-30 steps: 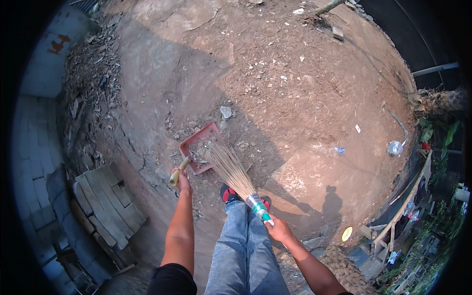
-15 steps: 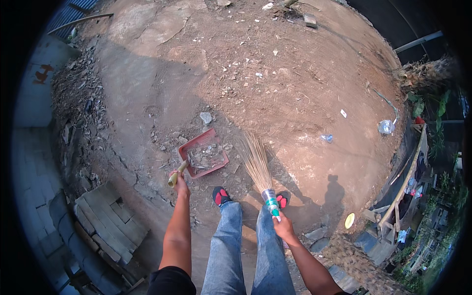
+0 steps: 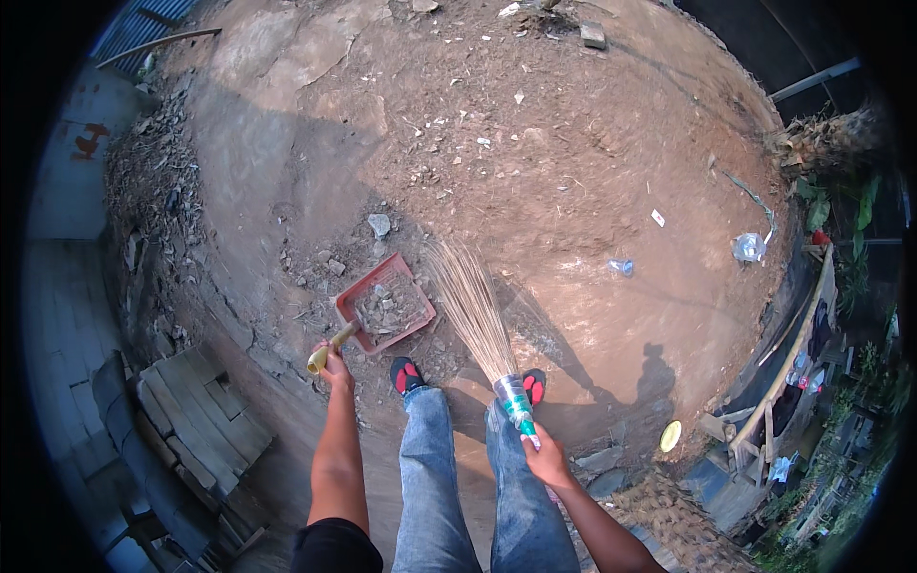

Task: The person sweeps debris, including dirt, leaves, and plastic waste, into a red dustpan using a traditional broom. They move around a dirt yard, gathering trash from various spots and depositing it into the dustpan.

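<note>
My left hand [image 3: 334,366] is closed round the pale yellowish handle of a red dustpan [image 3: 417,325]. Stones, leaves and bits of litter [image 3: 387,310] lie in the pan, which is down on the dirt ahead of my left foot. In my right hand [image 3: 548,458] I grip the green and silver wrapped end of a stick broom [image 3: 475,310]. Its long brown bristles fan out forward and left, their tips to the right of the pan and apart from it. Whether the tips touch the ground I cannot tell.
A grey stone [image 3: 379,225] lies just beyond the pan. To the right are a clear plastic cup [image 3: 621,266], a clear plastic bag or bottle [image 3: 749,247] and a yellow lid-like disc [image 3: 671,436]. Wooden boards [image 3: 205,415] lie at lower left; a wooden rail [image 3: 788,368] borders the right.
The broom's bristles have swung left, closer to the pan. The dustpan and my left hand appear slightly lower and further left, as the whole view has shifted a little.
</note>
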`<act>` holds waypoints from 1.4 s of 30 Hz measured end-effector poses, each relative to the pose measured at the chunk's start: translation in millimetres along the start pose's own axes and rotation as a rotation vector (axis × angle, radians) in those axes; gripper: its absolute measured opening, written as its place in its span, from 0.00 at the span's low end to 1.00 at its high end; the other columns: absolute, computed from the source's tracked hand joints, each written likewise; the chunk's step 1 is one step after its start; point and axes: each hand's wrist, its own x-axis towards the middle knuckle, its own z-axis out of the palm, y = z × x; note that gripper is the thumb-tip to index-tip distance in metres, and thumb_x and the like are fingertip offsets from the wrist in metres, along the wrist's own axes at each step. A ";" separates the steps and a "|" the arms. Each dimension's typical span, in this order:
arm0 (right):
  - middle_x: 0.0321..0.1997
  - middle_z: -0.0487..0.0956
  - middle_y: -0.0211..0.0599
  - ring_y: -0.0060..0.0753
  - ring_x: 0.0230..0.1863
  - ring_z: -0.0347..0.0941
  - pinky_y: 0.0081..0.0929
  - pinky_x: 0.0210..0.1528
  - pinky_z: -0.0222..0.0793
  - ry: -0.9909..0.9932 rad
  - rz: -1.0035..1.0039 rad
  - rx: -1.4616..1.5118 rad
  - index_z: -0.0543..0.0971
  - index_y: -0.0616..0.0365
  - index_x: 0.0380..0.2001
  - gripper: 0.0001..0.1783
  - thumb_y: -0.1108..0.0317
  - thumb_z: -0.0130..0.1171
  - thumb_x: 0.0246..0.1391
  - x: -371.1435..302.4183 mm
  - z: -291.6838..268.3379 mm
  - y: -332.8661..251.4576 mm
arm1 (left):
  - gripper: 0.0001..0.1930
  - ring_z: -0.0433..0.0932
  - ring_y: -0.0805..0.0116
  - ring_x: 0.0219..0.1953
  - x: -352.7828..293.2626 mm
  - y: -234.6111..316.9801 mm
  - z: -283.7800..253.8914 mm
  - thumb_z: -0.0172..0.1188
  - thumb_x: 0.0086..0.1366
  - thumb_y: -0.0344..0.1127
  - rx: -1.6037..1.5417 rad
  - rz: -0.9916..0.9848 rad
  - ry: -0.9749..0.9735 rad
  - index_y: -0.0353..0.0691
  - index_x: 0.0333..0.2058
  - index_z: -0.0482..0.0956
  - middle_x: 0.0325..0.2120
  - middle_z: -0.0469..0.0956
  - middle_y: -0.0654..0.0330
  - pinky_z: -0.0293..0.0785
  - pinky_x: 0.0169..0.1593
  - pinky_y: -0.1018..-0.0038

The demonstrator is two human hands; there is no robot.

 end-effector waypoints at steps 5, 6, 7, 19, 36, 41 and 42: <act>0.35 0.81 0.56 0.58 0.40 0.79 0.46 0.40 0.73 0.000 -0.001 -0.134 0.75 0.55 0.51 0.19 0.62 0.57 0.59 39.7 3.6 41.8 | 0.09 0.71 0.73 0.49 5.5 -17.2 -11.7 0.55 0.66 0.24 0.025 0.131 -0.085 0.49 0.39 0.72 0.49 0.72 0.63 0.72 0.48 0.79; 0.36 0.81 0.56 0.58 0.40 0.79 0.46 0.41 0.73 -0.063 -0.004 -0.172 0.75 0.55 0.52 0.19 0.61 0.57 0.58 42.1 13.4 47.9 | 0.09 0.71 0.73 0.48 9.9 -21.8 -16.7 0.55 0.65 0.23 0.002 0.122 -0.088 0.48 0.39 0.72 0.49 0.72 0.63 0.72 0.48 0.79; 0.37 0.81 0.57 0.58 0.41 0.79 0.46 0.42 0.73 -0.116 0.006 -0.208 0.75 0.55 0.52 0.20 0.61 0.57 0.58 40.3 27.9 57.3 | 0.09 0.71 0.74 0.48 6.3 -29.4 -14.3 0.55 0.65 0.23 0.001 0.107 -0.099 0.48 0.39 0.72 0.49 0.72 0.64 0.72 0.48 0.79; 0.37 0.81 0.53 0.57 0.41 0.79 0.41 0.41 0.72 -0.251 -0.012 -0.081 0.73 0.52 0.55 0.22 0.57 0.56 0.60 -22.9 11.0 -4.1 | 0.12 0.73 0.70 0.48 10.5 -21.2 -52.4 0.59 0.62 0.23 -0.001 0.035 0.000 0.48 0.41 0.74 0.47 0.73 0.64 0.74 0.48 0.77; 0.35 0.81 0.47 0.41 0.38 0.79 0.36 0.41 0.71 -0.336 -0.067 -0.013 0.75 0.55 0.53 0.20 0.57 0.56 0.62 -16.7 36.6 6.8 | 0.10 0.73 0.71 0.48 15.0 -11.4 -62.3 0.56 0.63 0.23 -0.044 0.012 -0.012 0.49 0.38 0.74 0.45 0.73 0.64 0.73 0.49 0.77; 0.26 0.77 0.33 0.25 0.27 0.72 0.30 0.32 0.69 -0.179 -0.073 0.064 0.75 0.55 0.54 0.19 0.59 0.56 0.63 -22.8 -4.3 7.2 | 0.10 0.72 0.74 0.45 3.8 2.8 -48.4 0.57 0.63 0.23 -0.004 0.002 -0.073 0.50 0.37 0.73 0.47 0.72 0.65 0.70 0.46 0.81; 0.24 0.75 0.30 0.19 0.21 0.68 0.27 0.26 0.66 -0.095 -0.105 0.047 0.76 0.55 0.51 0.17 0.60 0.56 0.63 -19.2 -9.0 19.7 | 0.10 0.72 0.74 0.45 -1.0 6.2 -42.7 0.57 0.63 0.23 -0.010 -0.013 -0.080 0.50 0.36 0.73 0.47 0.73 0.66 0.70 0.46 0.81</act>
